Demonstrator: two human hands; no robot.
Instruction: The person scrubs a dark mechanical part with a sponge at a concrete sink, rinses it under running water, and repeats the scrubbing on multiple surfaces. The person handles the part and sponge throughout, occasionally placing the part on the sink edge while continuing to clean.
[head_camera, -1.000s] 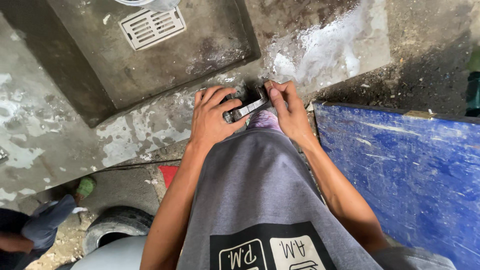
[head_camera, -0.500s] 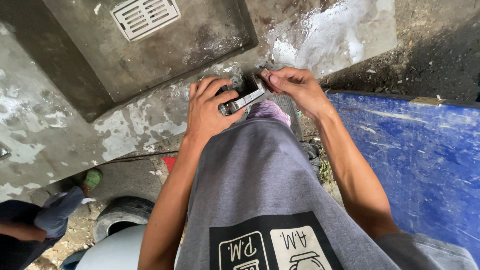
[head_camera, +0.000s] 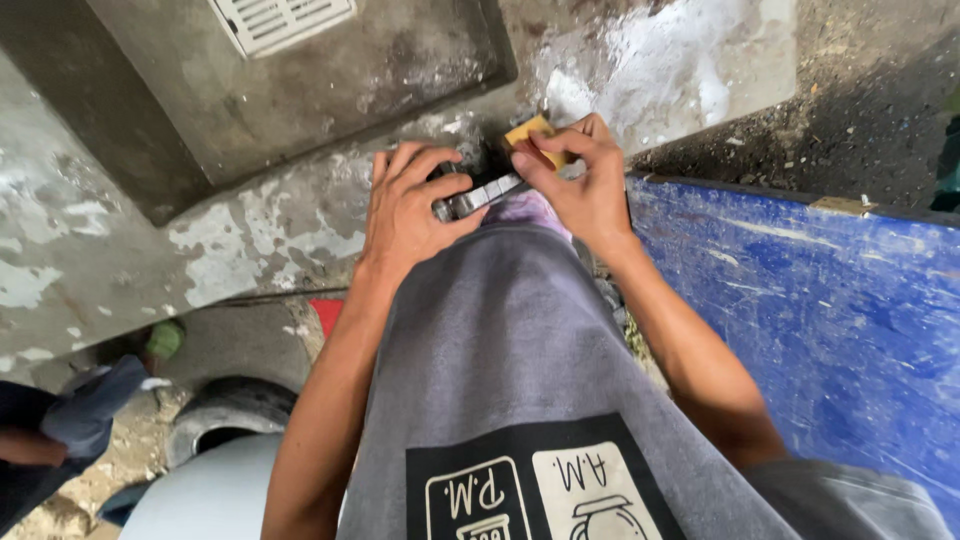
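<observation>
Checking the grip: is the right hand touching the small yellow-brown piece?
Touching. The head view shows the right hand with fingertips pressed on the yellow-brown piece, no gap.

metal part (head_camera: 484, 196): shiny, slanted, at ledge edge | yellow-brown pad (head_camera: 532, 133): just above it

Single head view — steeply down, close over both hands (head_camera: 500, 195).

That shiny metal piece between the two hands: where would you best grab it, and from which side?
Judging by its pose, grip the metal piece at its bare middle, coming from above. It looks long and narrow, lying slantwise on the concrete ledge; the left hand covers one end, while the right hand with a yellow pad covers the other.
</observation>
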